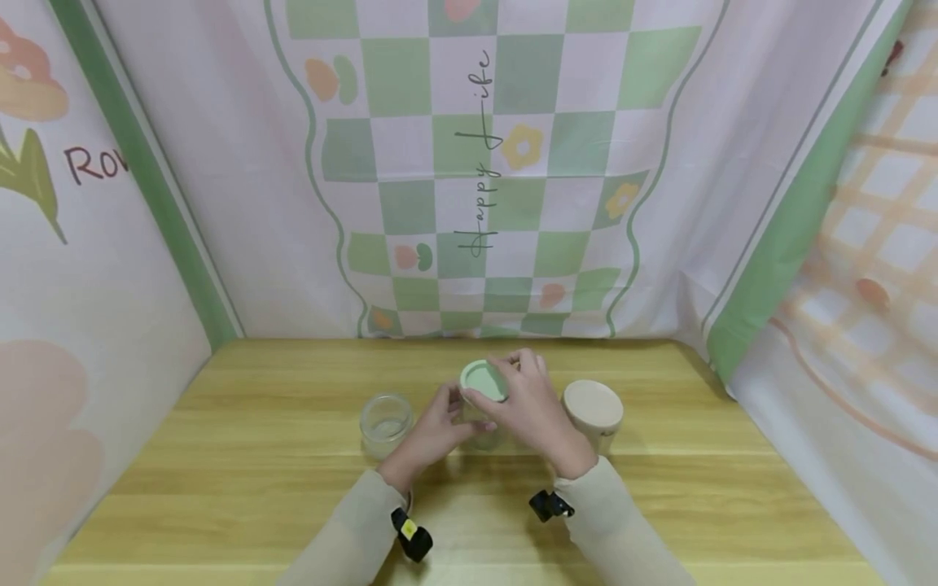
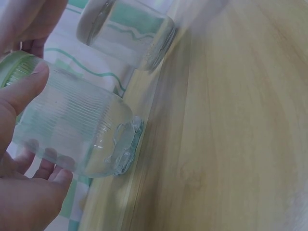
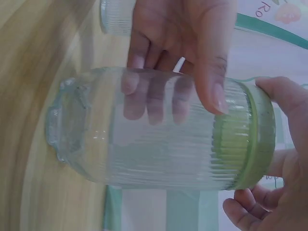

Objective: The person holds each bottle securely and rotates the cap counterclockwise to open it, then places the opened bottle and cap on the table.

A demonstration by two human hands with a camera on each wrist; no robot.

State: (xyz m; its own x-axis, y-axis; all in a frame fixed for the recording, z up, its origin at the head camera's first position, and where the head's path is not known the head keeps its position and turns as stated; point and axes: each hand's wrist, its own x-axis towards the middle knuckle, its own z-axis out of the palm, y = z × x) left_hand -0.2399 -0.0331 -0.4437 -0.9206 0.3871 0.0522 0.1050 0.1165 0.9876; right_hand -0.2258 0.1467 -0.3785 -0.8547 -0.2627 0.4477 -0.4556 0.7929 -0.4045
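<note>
A ribbed clear glass jar [image 2: 72,115] with a scalloped foot stands upright near the middle of the table. My left hand [image 1: 440,427] holds its side, the thumb across the front and the fingers behind the glass. On the jar's mouth sits a light green lid [image 1: 485,381], its lower part showing inside the neck in the right wrist view. My right hand [image 1: 523,399] grips the lid's rim [image 3: 262,139] between thumb and fingers. Nothing shows inside the jar.
Left of the hands stands a lidless glass jar [image 1: 386,423]. To the right, just beyond my right wrist, is a glass jar with a cream lid [image 1: 592,405]. Printed cloth [image 1: 469,203] hangs behind the wooden table [image 1: 293,374] and along both sides.
</note>
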